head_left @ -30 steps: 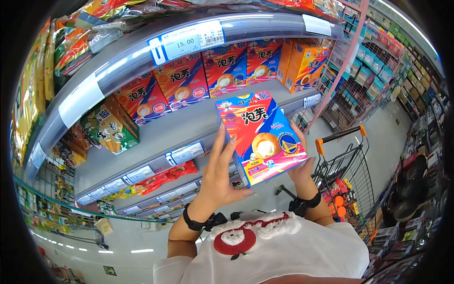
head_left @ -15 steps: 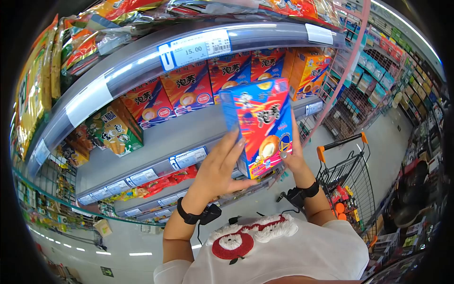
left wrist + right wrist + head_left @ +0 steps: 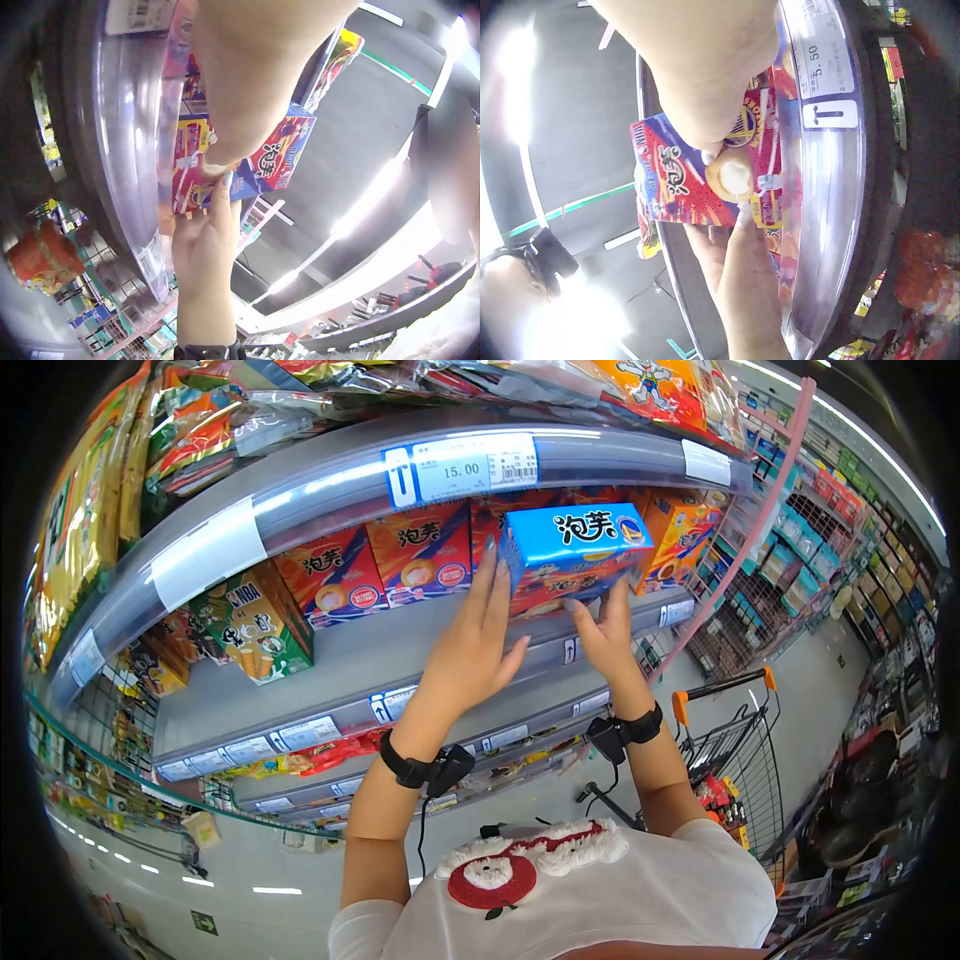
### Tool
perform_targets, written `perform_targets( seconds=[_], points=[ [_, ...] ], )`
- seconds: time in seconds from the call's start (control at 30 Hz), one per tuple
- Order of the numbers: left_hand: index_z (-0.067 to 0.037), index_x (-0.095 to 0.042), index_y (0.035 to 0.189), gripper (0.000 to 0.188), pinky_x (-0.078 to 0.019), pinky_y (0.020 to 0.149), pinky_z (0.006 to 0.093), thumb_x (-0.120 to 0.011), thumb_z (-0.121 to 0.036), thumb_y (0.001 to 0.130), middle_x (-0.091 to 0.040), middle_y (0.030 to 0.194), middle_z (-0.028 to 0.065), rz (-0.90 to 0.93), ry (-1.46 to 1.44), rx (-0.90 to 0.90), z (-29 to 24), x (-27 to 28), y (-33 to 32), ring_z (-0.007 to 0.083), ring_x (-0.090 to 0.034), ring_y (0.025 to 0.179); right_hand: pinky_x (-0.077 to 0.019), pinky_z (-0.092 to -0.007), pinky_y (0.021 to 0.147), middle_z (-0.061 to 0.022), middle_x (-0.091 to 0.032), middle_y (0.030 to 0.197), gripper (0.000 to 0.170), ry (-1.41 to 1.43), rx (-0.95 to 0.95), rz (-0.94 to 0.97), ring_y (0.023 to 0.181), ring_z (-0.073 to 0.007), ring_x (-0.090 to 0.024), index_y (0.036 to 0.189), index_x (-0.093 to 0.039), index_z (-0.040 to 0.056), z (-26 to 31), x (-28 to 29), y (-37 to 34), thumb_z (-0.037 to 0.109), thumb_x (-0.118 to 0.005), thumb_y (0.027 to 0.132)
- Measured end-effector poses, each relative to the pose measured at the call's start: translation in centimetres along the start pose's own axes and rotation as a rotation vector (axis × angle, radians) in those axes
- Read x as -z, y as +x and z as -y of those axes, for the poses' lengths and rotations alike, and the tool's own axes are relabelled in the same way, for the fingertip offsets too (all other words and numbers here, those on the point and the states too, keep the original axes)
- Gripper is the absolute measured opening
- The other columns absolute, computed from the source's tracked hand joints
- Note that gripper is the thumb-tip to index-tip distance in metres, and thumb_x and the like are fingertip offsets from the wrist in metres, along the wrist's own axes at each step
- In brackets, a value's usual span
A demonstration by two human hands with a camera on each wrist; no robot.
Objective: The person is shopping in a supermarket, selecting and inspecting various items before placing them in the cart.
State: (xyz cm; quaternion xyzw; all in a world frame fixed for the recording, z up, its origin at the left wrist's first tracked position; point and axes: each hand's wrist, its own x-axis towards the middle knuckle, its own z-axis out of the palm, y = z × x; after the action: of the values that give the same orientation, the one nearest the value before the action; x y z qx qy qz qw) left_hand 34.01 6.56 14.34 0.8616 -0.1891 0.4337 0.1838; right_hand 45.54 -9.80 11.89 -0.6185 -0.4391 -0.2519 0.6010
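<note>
A blue-topped snack box [image 3: 575, 538] is tilted at the shelf opening, its top toward the head camera. My left hand [image 3: 472, 640] holds its left side with fairly straight fingers along the edge; in the right wrist view the left thumb touches the printed front [image 3: 682, 176]. My right hand [image 3: 607, 635] grips the opposite side, the thumb on the front in the left wrist view and the other fingers partly hidden by the box [image 3: 274, 157]. Behind it, similar red and blue boxes [image 3: 418, 550] stand in a row, some partly covered by the held box.
A curved shelf edge with a price label [image 3: 462, 470] overhangs the row. An orange box [image 3: 680, 540] stands to the right, a green box [image 3: 250, 625] to the left. Packets [image 3: 320, 757] lie on a lower shelf. A shopping cart [image 3: 735, 760] is at the right, beyond a pink post [image 3: 760, 520].
Both hands have moved the box up and away from the body to the shelf opening. It has tipped from showing its front to showing its blue top.
</note>
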Motion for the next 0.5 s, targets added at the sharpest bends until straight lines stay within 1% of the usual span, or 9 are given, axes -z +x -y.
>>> perform_targets(
  seconds=[0.07, 0.1, 0.2, 0.23, 0.33, 0.37, 0.43, 0.47, 0.5],
  points=[
    [0.007, -0.001, 0.137, 0.092, -0.0356, 0.098, 0.0443, -0.065, -0.013, 0.074, -0.017, 0.139, 0.0317, 0.063, -0.012, 0.091, 0.6, -0.5, 0.2, 0.0473, -0.031, 0.123, -0.043, -0.0322, 0.084, -0.0166, -0.056, 0.108, 0.065, -0.117, -0.004, -0.063, 0.097, -0.0214, -0.056, 0.133, -0.024, -0.004, -1.0, -0.6, 0.9, 0.006, -0.061, 0.08],
    [0.008, -0.002, 0.136, 0.089, -0.0365, 0.097, 0.0437, -0.063, -0.014, 0.076, -0.021, 0.137, 0.0326, 0.067, -0.009, 0.189, 0.6, -0.9, 0.3, 0.0468, -0.034, 0.121, -0.0422, -0.0337, 0.086, -0.0195, -0.053, 0.111, 0.068, -0.04, -0.02, -0.053, 0.099, -0.0246, -0.055, 0.134, -0.023, -0.0052, -1.0, -1.0, 1.3, 0.008, -0.061, 0.08],
    [0.009, -0.003, 0.136, 0.087, -0.0375, 0.095, 0.0435, -0.062, -0.015, 0.076, -0.028, 0.132, 0.0334, 0.023, 0.04, 0.234, 0.8, -1.9, 0.3, 0.046, -0.038, 0.118, -0.0397, -0.037, 0.089, -0.0232, -0.048, 0.117, 0.069, -0.261, -0.007, -0.09, 0.104, -0.0307, -0.052, 0.134, -0.023, -0.0058, -1.0, -1.8, 1.4, 0.01, -0.061, 0.08],
    [0.01, -0.005, 0.136, 0.086, -0.0386, 0.094, 0.0431, -0.062, -0.016, 0.076, -0.034, 0.128, 0.0335, 0.005, 0.093, 0.227, 0.7, -2.0, 0.3, 0.0452, -0.042, 0.114, -0.0361, -0.0405, 0.092, -0.0265, -0.043, 0.121, 0.069, -0.364, 0.006, -0.069, 0.106, -0.037, -0.047, 0.134, -0.022, -0.0067, -1.0, -1.8, 1.3, 0.012, -0.06, 0.08],
    [0.01, -0.01, 0.135, 0.084, -0.0396, 0.093, 0.0431, -0.063, -0.015, 0.076, -0.036, 0.126, 0.0333, 0.011, 0.167, 0.237, 0.6, -1.9, 0.5, 0.0442, -0.044, 0.111, -0.0347, -0.0419, 0.093, -0.0276, -0.04, 0.125, 0.068, -0.514, 0.078, -0.108, 0.105, -0.0395, -0.046, 0.134, -0.021, -0.0077, -0.9, -2.1, 1.5, 0.011, -0.058, 0.08],
    [0.01, -0.013, 0.134, 0.08, -0.0398, 0.092, 0.0425, -0.062, -0.014, 0.076, -0.037, 0.126, 0.0322, 0.015, 0.169, 0.264, 0.6, -1.9, 0.5, 0.0424, -0.045, 0.111, -0.0345, -0.0428, 0.093, -0.0279, -0.038, 0.128, 0.068, -0.606, 0.175, -0.086, 0.104, -0.0408, -0.046, 0.134, -0.021, -0.0089, -0.6, -2.1, 1.9, 0.007, -0.057, 0.078],
    [0.01, -0.019, 0.133, 0.074, -0.0402, 0.092, 0.0413, -0.06, -0.012, 0.075, -0.039, 0.126, 0.0301, 0.025, 0.169, 0.321, 0.6, -2.1, 0.5, 0.0387, -0.047, 0.112, -0.0347, -0.043, 0.093, -0.0277, -0.037, 0.13, 0.069, -0.551, 0.169, -0.09, 0.106, -0.0414, -0.045, 0.134, -0.021, -0.0091, -0.9, -2.2, 1.9, 0.005, -0.057, 0.077],
    [0.009, -0.019, 0.133, 0.074, -0.0415, 0.09, 0.0412, -0.06, -0.011, 0.075, -0.039, 0.126, 0.0297, 0.012, 0.156, 0.315, 0.6, -2.2, 0.4, 0.0386, -0.048, 0.109, -0.0349, -0.0431, 0.093, -0.0276, -0.036, 0.131, 0.069, -0.521, 0.167, -0.092, 0.106, -0.0417, -0.045, 0.134, -0.021, -0.0091, -1.0, -2.3, 1.7, 0.004, -0.058, 0.077],
    [0.008, -0.019, 0.134, 0.073, -0.0428, 0.088, 0.0411, -0.059, -0.01, 0.075, -0.04, 0.126, 0.0294, -0.003, 0.147, 0.309, 0.7, -2.2, 0.4, 0.0386, -0.05, 0.107, -0.035, -0.0427, 0.094, -0.0265, -0.038, 0.129, 0.067, -0.455, 0.166, -0.119, 0.109, -0.0408, -0.045, 0.132, -0.025, -0.0081, -1.2, -2.5, 1.5, 0.001, -0.059, 0.075]
  ],
)
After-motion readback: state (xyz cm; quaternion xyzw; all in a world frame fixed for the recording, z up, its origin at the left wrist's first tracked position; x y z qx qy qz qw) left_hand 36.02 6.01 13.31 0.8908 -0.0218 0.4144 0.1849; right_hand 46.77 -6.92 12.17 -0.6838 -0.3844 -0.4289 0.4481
